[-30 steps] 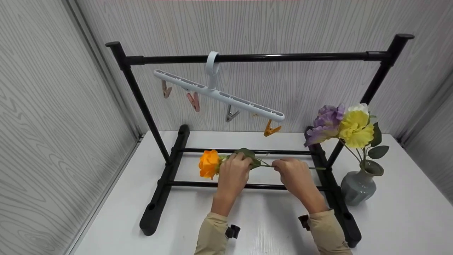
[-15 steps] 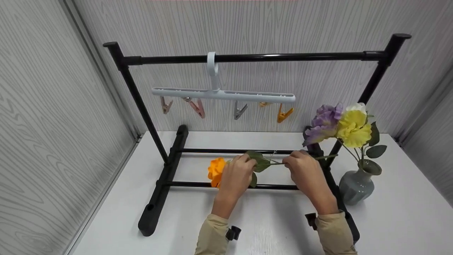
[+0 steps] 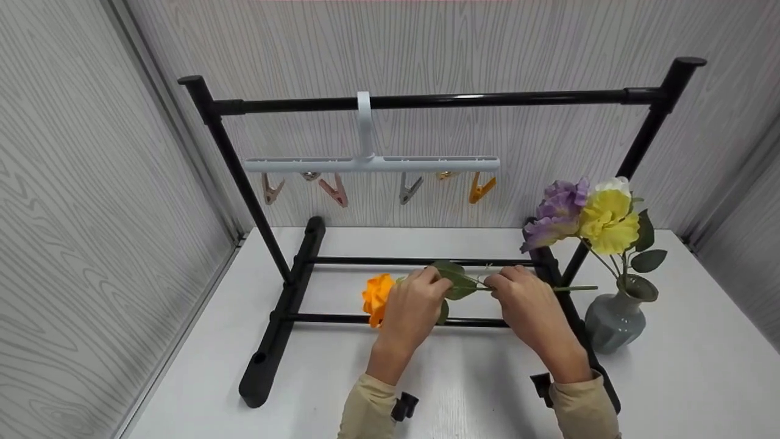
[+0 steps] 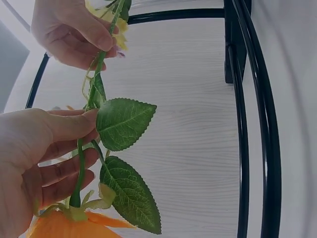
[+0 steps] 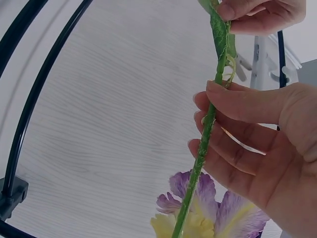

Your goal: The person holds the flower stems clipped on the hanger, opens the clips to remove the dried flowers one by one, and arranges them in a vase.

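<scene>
An artificial orange flower (image 3: 378,299) with green leaves lies sideways between my hands, its bloom to the left and its stem pointing right. My left hand (image 3: 417,305) pinches the stem among the leaves, near the bloom; the left wrist view shows thumb and fingertips on the green stem (image 4: 81,163). Farther along, my right hand (image 3: 527,305) pinches the bare stem (image 5: 198,163) between thumb and fingers. The stem's cut end reaches out past the right hand toward the grey vase (image 3: 615,323). That vase holds purple, yellow and white flowers (image 3: 609,222).
A black rack (image 3: 451,100) stands around the hands, with low crossbars (image 3: 341,317) beneath them. From its top bar hangs a pale hanger (image 3: 426,163) with several coloured clips, among them an orange clip (image 3: 481,188). Panelled walls close off the back and sides.
Both hands have shifted right with the orange flower, the right one farther, so it grips a little farther from the left. The hanger has swung from slanted to level.
</scene>
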`<state>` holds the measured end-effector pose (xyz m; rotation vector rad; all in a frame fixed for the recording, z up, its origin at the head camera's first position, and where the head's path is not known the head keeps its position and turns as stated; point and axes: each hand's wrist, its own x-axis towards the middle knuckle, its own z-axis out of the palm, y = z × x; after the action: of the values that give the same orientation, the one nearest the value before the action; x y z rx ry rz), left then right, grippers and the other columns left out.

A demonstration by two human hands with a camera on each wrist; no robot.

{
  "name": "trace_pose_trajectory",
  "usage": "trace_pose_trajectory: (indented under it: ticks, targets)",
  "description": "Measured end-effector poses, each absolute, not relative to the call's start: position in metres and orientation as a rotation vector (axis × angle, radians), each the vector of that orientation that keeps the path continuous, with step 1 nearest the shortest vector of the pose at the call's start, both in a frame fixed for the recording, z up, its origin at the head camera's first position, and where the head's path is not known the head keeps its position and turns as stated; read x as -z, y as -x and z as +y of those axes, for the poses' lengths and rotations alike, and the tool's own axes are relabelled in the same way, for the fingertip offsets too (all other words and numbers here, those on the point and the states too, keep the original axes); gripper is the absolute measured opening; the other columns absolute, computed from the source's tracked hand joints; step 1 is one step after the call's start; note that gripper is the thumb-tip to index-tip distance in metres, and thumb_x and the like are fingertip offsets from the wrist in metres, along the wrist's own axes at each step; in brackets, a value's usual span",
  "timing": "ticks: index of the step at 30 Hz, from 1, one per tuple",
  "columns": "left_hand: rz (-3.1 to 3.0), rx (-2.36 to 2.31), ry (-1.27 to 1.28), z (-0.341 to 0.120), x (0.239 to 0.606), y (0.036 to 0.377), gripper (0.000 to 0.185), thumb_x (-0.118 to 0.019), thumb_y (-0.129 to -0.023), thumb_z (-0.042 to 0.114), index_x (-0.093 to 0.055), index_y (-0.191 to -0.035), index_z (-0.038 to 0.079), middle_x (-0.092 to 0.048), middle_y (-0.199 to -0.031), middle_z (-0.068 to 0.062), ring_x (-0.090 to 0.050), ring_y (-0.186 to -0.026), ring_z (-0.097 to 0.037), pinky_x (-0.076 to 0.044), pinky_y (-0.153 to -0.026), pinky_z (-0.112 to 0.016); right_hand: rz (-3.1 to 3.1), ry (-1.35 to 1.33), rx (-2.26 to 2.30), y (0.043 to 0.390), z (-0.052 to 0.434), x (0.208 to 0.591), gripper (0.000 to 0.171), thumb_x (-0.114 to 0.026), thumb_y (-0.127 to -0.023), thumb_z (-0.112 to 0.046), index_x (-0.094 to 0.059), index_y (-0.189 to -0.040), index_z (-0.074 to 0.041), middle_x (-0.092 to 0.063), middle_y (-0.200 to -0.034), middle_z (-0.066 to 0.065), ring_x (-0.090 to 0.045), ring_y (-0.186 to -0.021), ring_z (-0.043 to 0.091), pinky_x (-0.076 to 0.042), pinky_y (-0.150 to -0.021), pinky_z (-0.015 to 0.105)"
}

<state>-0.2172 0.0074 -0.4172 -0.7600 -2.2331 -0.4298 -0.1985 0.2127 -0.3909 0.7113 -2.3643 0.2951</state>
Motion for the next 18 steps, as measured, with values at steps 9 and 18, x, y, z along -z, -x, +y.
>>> trace_pose_trajectory:
  ticks: [9, 18]
  targets:
    - [-2.144, 0.431, 0.802, 0.018, 0.416, 0.216, 0.016, -0.08, -0.087, -0.003, -0.078, -0.096, 0.01, -0.065, -0.089, -0.003, -0.062, -0.077, -0.018, -0.056, -0.066, -0.026, -2.304, -0.686, -0.301, 0.195, 0.227, 0.385, 0.026, -0.084, -0.07, 0.018, -0.072, -0.083, -0.001, -0.067, -0.079, 0.01, -0.065, -0.078, 0.03, -0.058, -0.065, 0.045]
    - [-2.126, 0.479, 0.744, 0.011, 0.416, 0.22, 0.013, -0.078, -0.087, -0.003, -0.078, -0.094, 0.007, -0.066, -0.095, -0.006, -0.061, -0.087, -0.022, -0.056, -0.078, -0.031, -2.307, -0.659, -0.314, 0.192, 0.24, 0.38, 0.025, -0.085, -0.069, 0.016, -0.074, -0.084, -0.002, -0.067, -0.078, 0.009, -0.064, -0.073, 0.031, -0.055, -0.059, 0.046]
